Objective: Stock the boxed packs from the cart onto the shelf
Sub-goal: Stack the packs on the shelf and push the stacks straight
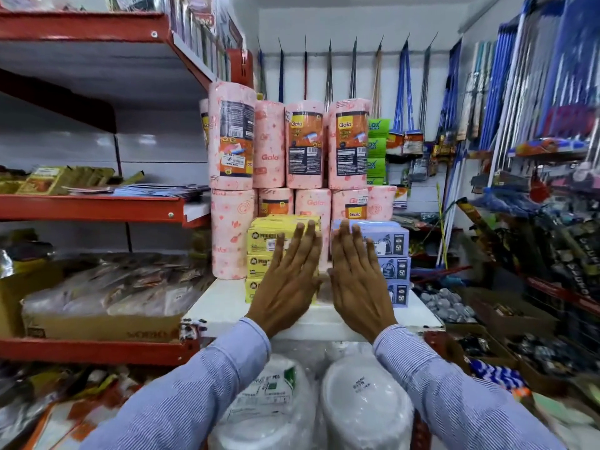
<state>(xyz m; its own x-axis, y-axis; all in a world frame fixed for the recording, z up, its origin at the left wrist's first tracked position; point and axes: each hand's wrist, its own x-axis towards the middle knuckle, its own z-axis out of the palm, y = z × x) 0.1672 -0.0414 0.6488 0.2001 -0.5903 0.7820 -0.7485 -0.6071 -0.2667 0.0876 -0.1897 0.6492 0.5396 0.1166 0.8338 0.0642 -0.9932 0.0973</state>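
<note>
Pink towel rolls crowd behind yellow and blue boxed packs.

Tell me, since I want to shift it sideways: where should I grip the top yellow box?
Probably by its two short ends, coming from the front. The top yellow box sits squarely on its stack; pink kitchen-towel rolls crowd its rear and left, leaving the front open.

Your left hand covers right part of yellow box stack; print there too small to read. Your right hand hides left part of blue box stack. Gap between stacks concealed behind both hands. Lower pink rolls masked by boxes. Goods on right racks blurred. Plate packs cut off by bottom edge.
</note>
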